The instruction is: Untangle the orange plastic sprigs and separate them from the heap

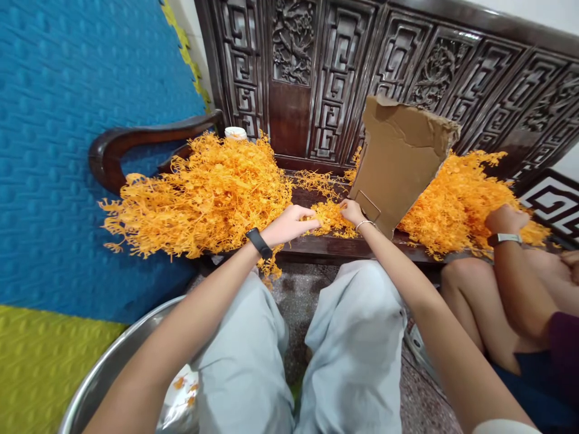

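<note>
Dark wooden bench (pixel 328 246) bears orange strands (pixel 329 218); on my feed, left hand (pixel 293 224) half-curled, right hand (pixel 353 212) fingers bunched, any hold unclear to me; I'd tease gently, avoiding snags.

Arms (pixel 194 316) stretched forward, left fingers (pixel 309 226) loosely curved, right fingers (pixel 346 205) bent

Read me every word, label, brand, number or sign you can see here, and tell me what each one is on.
None that I can read.
Cardboard: no lettering can be made out, only a thin rectangular outline low on it.
Black wristband and the co-worker's wristband: too small to tell whether anything is written there.
Carved bench back: patterns, no readable words.
</note>
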`<state>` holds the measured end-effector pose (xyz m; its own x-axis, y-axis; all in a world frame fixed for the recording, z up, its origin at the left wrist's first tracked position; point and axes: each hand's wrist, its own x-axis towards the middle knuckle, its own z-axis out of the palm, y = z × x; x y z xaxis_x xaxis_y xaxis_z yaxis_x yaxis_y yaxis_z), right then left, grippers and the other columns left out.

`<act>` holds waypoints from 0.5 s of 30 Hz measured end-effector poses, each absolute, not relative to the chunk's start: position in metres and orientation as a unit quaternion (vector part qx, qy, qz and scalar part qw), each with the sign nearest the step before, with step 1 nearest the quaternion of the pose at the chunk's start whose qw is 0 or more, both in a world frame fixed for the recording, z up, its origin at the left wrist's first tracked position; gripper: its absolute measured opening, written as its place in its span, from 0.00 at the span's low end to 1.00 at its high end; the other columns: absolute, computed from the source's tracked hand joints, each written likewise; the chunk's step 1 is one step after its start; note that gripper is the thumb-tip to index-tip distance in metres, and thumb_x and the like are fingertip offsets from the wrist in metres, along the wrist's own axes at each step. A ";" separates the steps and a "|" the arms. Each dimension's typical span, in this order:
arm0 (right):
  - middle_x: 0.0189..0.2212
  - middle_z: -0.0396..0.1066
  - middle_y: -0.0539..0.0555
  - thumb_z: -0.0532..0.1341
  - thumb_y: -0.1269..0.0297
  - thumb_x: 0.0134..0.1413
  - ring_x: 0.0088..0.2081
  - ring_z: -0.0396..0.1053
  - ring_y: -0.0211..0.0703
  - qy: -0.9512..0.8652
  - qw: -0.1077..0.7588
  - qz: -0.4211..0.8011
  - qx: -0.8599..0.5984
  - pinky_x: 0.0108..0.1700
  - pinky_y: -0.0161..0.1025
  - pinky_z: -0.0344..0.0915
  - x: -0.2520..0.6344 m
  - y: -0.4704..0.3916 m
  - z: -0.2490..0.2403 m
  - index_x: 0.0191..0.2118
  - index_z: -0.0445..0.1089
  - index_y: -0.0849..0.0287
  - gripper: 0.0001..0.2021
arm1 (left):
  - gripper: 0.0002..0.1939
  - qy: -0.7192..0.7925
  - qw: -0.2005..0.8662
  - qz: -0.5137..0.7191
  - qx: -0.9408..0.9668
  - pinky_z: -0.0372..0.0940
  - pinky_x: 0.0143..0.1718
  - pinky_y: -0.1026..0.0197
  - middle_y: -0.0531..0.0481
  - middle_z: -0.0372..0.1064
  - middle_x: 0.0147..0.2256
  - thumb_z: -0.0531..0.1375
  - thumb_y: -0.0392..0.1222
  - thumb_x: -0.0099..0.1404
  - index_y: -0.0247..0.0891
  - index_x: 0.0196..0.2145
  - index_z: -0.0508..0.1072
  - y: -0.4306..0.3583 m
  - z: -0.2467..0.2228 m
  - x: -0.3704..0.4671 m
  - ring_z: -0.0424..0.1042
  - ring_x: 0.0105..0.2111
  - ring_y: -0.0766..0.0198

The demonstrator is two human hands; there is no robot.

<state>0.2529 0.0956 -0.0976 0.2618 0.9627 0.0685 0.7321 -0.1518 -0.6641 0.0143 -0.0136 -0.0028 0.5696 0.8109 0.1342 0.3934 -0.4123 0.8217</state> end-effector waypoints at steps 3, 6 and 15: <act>0.40 0.66 0.61 0.57 0.84 0.40 0.44 0.65 0.46 -0.589 0.271 0.167 -0.743 0.50 0.42 0.58 0.253 0.095 -0.100 0.33 0.67 0.64 0.12 | 0.13 0.378 0.379 0.273 0.799 0.48 0.21 0.66 0.57 0.55 0.14 0.54 0.43 0.54 0.35 0.16 0.61 -0.014 -0.002 0.014 0.53 0.17 0.72; 0.46 0.62 0.63 0.58 0.83 0.40 0.45 0.65 0.47 -0.598 0.261 0.153 -0.742 0.51 0.43 0.58 0.249 0.092 -0.097 0.38 0.67 0.64 0.16 | 0.13 0.379 0.372 0.281 0.799 0.49 0.21 0.67 0.57 0.55 0.15 0.54 0.42 0.54 0.35 0.15 0.62 -0.014 -0.003 0.011 0.54 0.18 0.72; 0.44 0.62 0.60 0.54 0.82 0.46 0.48 0.63 0.46 -0.587 0.339 0.161 -0.717 0.54 0.44 0.57 0.223 0.080 -0.064 0.36 0.66 0.63 0.11 | 0.11 0.394 0.447 0.302 0.744 0.50 0.17 0.69 0.57 0.57 0.14 0.55 0.39 0.54 0.35 0.16 0.63 -0.006 -0.008 0.002 0.55 0.14 0.74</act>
